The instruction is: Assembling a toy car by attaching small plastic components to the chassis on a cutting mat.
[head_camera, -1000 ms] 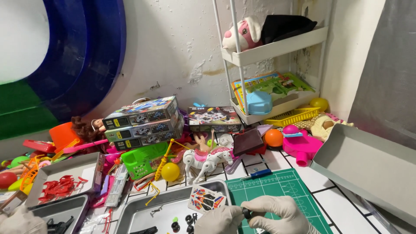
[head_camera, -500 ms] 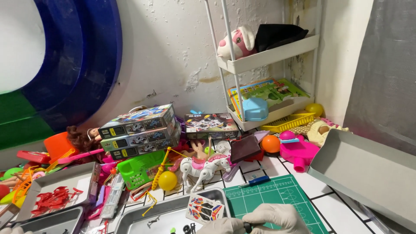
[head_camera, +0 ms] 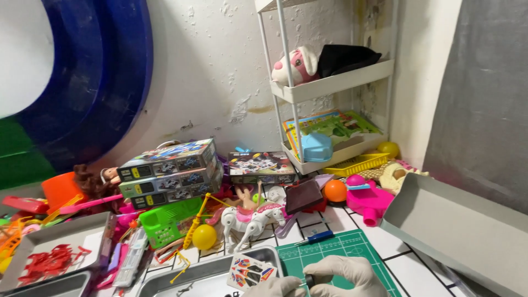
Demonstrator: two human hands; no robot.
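Both my hands wear white gloves and sit at the bottom edge of the head view. My right hand [head_camera: 344, 275] and my left hand [head_camera: 278, 287] pinch a small dark part [head_camera: 309, 281] between their fingertips, over a green cutting mat [head_camera: 363, 247]. Just left of them a metal tray [head_camera: 220, 269] holds a colourful sticker sheet [head_camera: 250, 271]. A blue-handled screwdriver [head_camera: 316, 237] lies on the mat's far edge. Most of both hands is cut off by the frame.
Toys crowd the tiled table: a white toy horse [head_camera: 253, 217], yellow ball [head_camera: 204, 236], stacked toy-car boxes [head_camera: 170, 173], green toy [head_camera: 165, 223], pink toy [head_camera: 368, 201], orange ball [head_camera: 335, 190]. A white rack [head_camera: 330, 88] holds a plush dog. A grey tray [head_camera: 456, 231] lies at the right.
The view has tilted upward and moved closer to the wall, so my hands have slid to the bottom edge. They stay together on the small dark part.
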